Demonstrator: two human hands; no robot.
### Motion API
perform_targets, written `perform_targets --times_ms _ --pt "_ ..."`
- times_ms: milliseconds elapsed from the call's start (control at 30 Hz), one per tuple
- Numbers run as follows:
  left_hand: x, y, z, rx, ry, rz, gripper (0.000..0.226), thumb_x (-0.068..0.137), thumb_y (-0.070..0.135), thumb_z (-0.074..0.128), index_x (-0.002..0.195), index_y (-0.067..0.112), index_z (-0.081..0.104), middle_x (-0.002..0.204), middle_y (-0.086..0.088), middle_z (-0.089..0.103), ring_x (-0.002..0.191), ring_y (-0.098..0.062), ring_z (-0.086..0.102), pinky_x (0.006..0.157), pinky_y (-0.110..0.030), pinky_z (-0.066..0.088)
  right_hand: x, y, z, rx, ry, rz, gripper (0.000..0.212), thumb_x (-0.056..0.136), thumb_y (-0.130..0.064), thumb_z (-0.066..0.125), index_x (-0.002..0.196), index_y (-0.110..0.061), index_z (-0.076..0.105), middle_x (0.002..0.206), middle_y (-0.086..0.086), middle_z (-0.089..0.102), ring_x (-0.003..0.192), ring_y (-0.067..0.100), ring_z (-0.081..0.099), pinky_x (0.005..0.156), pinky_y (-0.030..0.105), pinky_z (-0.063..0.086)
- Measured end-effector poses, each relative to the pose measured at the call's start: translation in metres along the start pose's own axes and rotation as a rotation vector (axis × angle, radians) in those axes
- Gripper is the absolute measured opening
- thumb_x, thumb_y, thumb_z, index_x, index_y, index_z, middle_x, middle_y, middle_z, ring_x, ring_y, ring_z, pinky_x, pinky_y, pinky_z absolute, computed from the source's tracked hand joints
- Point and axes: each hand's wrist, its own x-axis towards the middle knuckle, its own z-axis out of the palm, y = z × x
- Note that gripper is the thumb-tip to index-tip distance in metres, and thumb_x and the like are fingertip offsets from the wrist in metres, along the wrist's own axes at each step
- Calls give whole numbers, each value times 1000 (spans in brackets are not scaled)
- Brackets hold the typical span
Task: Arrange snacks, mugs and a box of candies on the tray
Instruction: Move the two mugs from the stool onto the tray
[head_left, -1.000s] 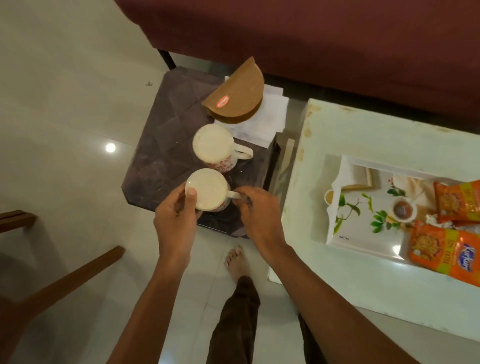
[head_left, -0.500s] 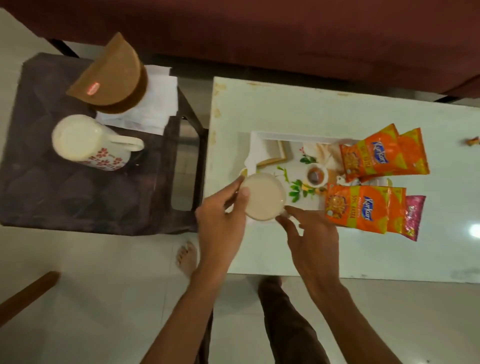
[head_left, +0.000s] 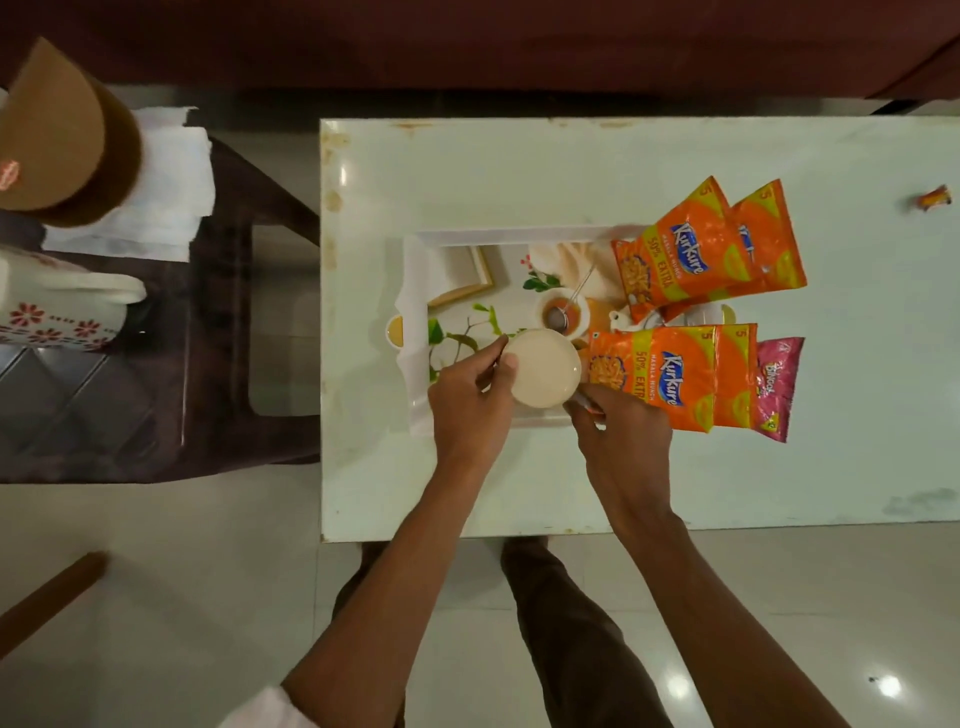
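Observation:
A white mug seen from above is over the near edge of the printed white tray on the pale table. My left hand grips the mug's left side and my right hand pinches its handle. Several orange snack packets and a pink packet lie on the tray's right part, more orange ones behind them. A second mug with red flowers and a brown half-round candy box stand on the dark side table at the left.
White napkins lie under the candy box on the side table. A small wrapped candy sits at the table's far right. A dark red sofa runs along the back. My legs stand by the table's near edge.
Both hands lifted the mug off the side table and carried it right, to the tray's near edge beside the orange packets.

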Motion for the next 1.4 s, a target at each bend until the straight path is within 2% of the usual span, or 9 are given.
perform_targets --times_ms 267,467,600,700,733,833,900,1167,1400 --pt "0 -12 4 7 -16 -7 34 98 18 63 131 12 66 129 -2 70 113 -11 64 101 -44 56 -1 9 3 -53 -55 41 26 84 -23 73 107 -11 72 107 4 74 98 23 68 86 40 56" --pt "2 -22 3 -36 -72 -9 35 97 21 64 132 15 66 120 11 66 97 13 61 99 -39 57 -3 10 4 -52 -88 77 24 85 -23 72 106 -12 72 107 5 74 98 24 68 85 44 57" --pt "-3 -15 -17 -221 -120 -156 35 100 27 60 134 19 64 131 4 67 119 -10 62 105 -45 52 -6 -3 -8 -51 -109 129 30 86 -19 71 115 -16 66 115 3 70 103 23 66 84 45 56" --pt "-11 -2 -68 -462 -38 -200 21 100 27 59 118 27 70 131 3 68 123 -14 63 102 -41 55 -12 -27 -28 -32 12 167 40 85 -13 68 124 -18 60 122 4 67 107 24 63 87 44 55" --pt "-14 2 -92 -523 5 -176 18 101 27 58 114 28 71 130 2 70 122 -15 65 100 -39 56 -14 -40 -34 -14 62 143 39 85 -13 67 123 -19 60 119 5 67 104 21 65 84 39 56" --pt "-24 15 -177 -595 171 -65 27 101 29 56 123 21 68 124 0 74 116 -14 70 95 -33 59 -20 -97 -42 98 72 65 28 87 -17 65 113 -26 63 101 -8 69 85 -13 61 70 -1 42" --pt "-28 22 -239 -619 288 15 28 102 26 54 125 18 66 124 -3 74 116 -17 70 93 -33 59 -20 -147 -28 216 -21 4 21 88 -21 65 107 -28 66 98 -16 69 85 -21 58 66 -7 39" --pt "26 20 -384 -521 692 30 33 102 26 56 134 17 60 128 0 68 117 -14 67 95 -34 59 5 -305 100 342 -315 -242 21 88 -22 66 109 -26 68 99 -16 70 90 -3 65 78 9 52" --pt "80 4 -407 -385 401 -85 33 103 32 52 134 27 61 135 2 64 125 -15 59 98 -40 56 24 -353 175 100 -376 -405 42 88 -21 67 130 -19 59 129 0 63 117 16 57 104 35 46"
